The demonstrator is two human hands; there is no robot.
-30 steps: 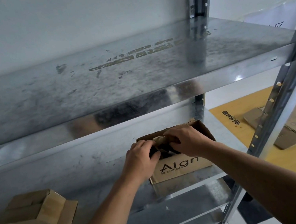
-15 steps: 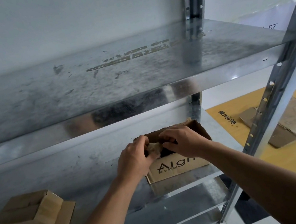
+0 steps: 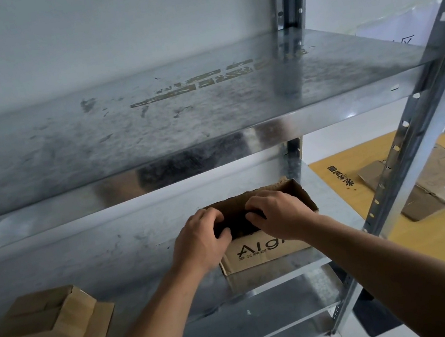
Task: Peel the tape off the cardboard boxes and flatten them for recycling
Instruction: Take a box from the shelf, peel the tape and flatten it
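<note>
A small brown cardboard box [image 3: 260, 252] printed with black letters stands open-topped on the middle metal shelf [image 3: 130, 257]. My left hand [image 3: 200, 241] curls over the box's near left rim, fingers hooked inside. Over the near right rim my right hand [image 3: 277, 215] does the same, its fingers bent into the dark opening. What the fingertips hold inside is hidden. A second cardboard box [image 3: 50, 318], partly folded with a flap out, lies at the shelf's left.
The upper metal shelf [image 3: 180, 122] overhangs just above the hands. A slotted steel upright [image 3: 404, 155] slants down at the right. Flattened cardboard pieces [image 3: 442, 181] lie on a yellow floor board [image 3: 443, 245] beyond the rack.
The crumpled brownish piece that both hands pinched above the box opening is no longer visible. Both hands have dropped lower onto the box's near rim.
</note>
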